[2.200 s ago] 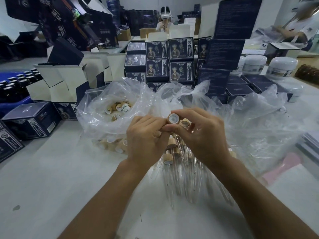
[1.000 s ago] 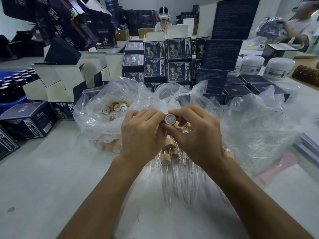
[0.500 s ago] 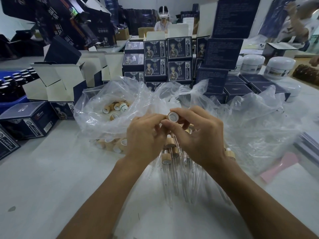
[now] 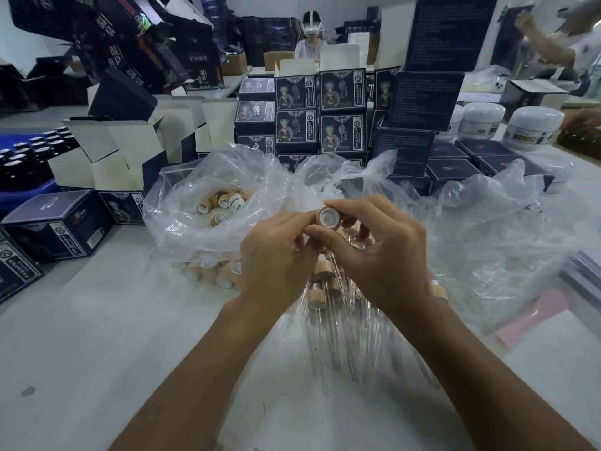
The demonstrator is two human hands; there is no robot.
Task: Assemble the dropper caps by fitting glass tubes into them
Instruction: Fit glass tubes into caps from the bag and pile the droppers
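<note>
My right hand (image 4: 380,252) pinches a wooden dropper cap (image 4: 329,217) between thumb and forefinger, its white open end facing me. My left hand (image 4: 276,255) is curled right against it, fingertips touching the cap; whatever it holds is hidden. Below both hands lies a heap of glass tubes (image 4: 338,340) on the table, some with wooden caps fitted (image 4: 317,299). A clear plastic bag (image 4: 182,229) to the left holds several loose wooden caps (image 4: 221,203).
Crumpled clear plastic (image 4: 487,229) spreads to the right. Stacked dark blue boxes (image 4: 322,112) stand behind, open cartons (image 4: 107,151) at left, white jars (image 4: 533,125) at back right. A pink object (image 4: 536,314) lies at right. Other people work at the back.
Both hands stay together over the tube heap; the cap has shifted only slightly between the fingers, its open end still facing me.
</note>
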